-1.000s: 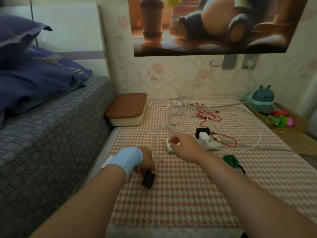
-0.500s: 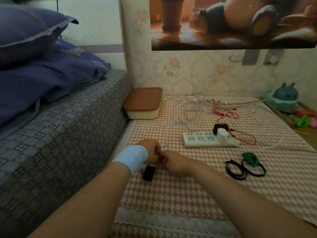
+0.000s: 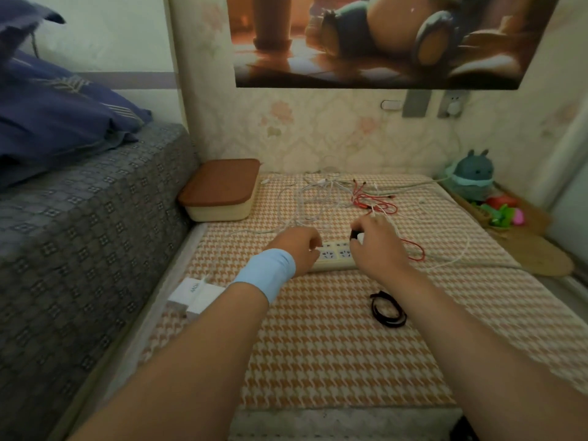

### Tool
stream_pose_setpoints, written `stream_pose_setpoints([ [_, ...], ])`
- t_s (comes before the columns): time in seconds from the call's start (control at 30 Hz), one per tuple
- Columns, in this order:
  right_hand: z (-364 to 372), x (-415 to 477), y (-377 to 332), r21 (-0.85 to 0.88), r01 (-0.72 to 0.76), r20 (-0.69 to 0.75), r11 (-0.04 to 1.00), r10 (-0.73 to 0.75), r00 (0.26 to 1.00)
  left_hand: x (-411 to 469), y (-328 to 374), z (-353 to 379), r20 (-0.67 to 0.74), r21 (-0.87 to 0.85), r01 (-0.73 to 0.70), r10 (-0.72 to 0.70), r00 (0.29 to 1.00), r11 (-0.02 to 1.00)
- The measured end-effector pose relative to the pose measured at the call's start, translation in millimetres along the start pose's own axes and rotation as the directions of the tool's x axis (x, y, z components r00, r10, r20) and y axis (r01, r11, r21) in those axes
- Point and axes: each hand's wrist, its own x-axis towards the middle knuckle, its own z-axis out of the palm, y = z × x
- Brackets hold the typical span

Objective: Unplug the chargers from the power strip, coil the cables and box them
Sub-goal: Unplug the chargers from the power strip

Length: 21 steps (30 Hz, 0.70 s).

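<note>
A white power strip (image 3: 337, 260) lies across the middle of the houndstooth mat. My left hand (image 3: 300, 249), with a light blue wristband, holds down its left end with curled fingers. My right hand (image 3: 377, 246) grips the black charger (image 3: 353, 234) plugged in at the strip's right end; a white charger (image 3: 361, 239) shows right beside it under my fingers. Red cable (image 3: 380, 203) and tangled white cables (image 3: 310, 198) trail behind the strip. A cream box with a brown lid (image 3: 219, 189), shut, stands at the back left. Two white chargers (image 3: 194, 294) lie unplugged by my left forearm.
Black cable ties (image 3: 386, 308) lie on the mat below my right wrist. A bed with a grey patterned cover (image 3: 79, 233) borders the left. A teal plush toy (image 3: 473, 175) and small coloured toys (image 3: 502, 213) sit at the back right.
Both hands moved from the mat's front left up to the power strip. The left now holds the strip's end and the right closed on the black charger. The loose black charger is hidden.
</note>
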Motion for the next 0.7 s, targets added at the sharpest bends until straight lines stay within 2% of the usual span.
stream_pose_setpoints([
  [0.1, 2.7, 9.4, 20.9, -0.091, -0.085, 0.051, 0.992, 0.09, 0.995, 25.1, 22.2, 20.9, 0.051, 0.05, -0.039, 0.037, 0.998, 0.998],
  [0.17, 8.1, 14.0, 30.2, -0.132, -0.091, 0.087, 0.987, 0.103, 0.991, 40.3, 31.1, 33.8, 0.09, 0.072, -0.038, 0.032, 0.995, 0.997],
  [0.33, 18.9, 24.8, 41.7, -0.225, -0.01, 0.132, 0.974, 0.04, 0.99, 65.4, 27.8, 58.6, 0.138, 0.128, -0.03, 0.012, 0.99, 0.991],
  [0.47, 32.2, 31.4, 41.5, -0.304, 0.019, 0.127, 0.953, 0.021, 0.992, 79.0, 21.4, 75.9, 0.143, 0.255, -0.03, -0.007, 0.99, 0.966],
  [0.7, 38.6, 36.5, 48.8, -0.392, 0.091, 0.115, 0.915, -0.05, 0.992, 92.1, 15.9, 81.0, 0.167, 0.274, 0.0, -0.048, 0.985, 0.962],
])
